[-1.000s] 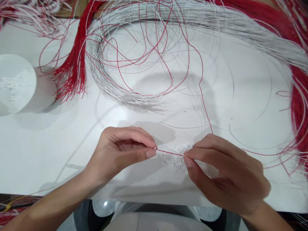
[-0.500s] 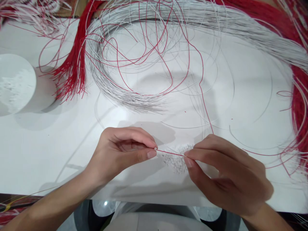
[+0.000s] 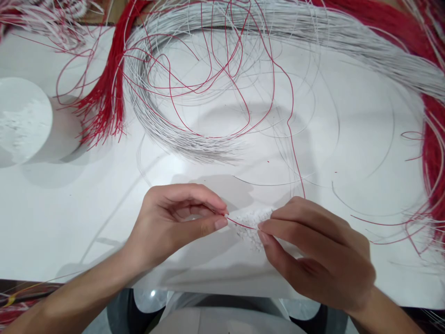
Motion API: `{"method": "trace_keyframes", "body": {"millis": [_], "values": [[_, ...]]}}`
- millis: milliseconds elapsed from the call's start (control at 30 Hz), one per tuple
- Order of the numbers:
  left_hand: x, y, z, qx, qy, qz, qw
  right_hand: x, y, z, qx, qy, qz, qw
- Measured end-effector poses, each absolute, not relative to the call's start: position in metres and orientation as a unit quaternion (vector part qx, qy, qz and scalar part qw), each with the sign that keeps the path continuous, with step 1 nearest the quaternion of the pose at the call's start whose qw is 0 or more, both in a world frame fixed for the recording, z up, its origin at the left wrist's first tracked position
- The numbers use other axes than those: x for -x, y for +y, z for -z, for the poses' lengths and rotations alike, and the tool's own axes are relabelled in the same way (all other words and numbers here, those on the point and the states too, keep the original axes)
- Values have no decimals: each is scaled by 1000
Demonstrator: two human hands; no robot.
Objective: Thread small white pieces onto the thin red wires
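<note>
Between my hands runs a thin red wire (image 3: 241, 225), sagging slightly. My left hand (image 3: 184, 211) pinches a tiny white piece (image 3: 226, 215) at its fingertips, where the wire meets it. Thumb and forefinger of my right hand (image 3: 316, 250) are closed on the wire a short way to the right. From behind that hand the red wire leads up toward a loose tangle. Below and between the hands lies a pile of small white pieces (image 3: 252, 232), partly hidden by the right fingers.
A coiled bundle of white wires (image 3: 191, 144) curves across the back. Red wire bundles (image 3: 107, 102) lie at the left and along the right edge (image 3: 434, 153). A white cylindrical container (image 3: 66, 130) stands at the far left on the white tabletop (image 3: 104, 208).
My right hand has moved left, closer to my left hand. The red wire between them is shorter and now bows downward. My left hand has barely moved.
</note>
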State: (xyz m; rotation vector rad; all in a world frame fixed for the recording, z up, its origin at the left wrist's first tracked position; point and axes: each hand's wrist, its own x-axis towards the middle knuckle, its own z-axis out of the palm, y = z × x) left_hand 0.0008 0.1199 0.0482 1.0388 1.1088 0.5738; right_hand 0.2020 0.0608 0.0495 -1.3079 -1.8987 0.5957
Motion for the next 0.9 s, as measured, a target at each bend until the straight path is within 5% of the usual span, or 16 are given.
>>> {"method": "trace_keyframes", "body": {"millis": [900], "values": [[2, 118, -44, -503, 450, -262, 690, -205, 60, -50, 499, -763, -230, 341]]}}
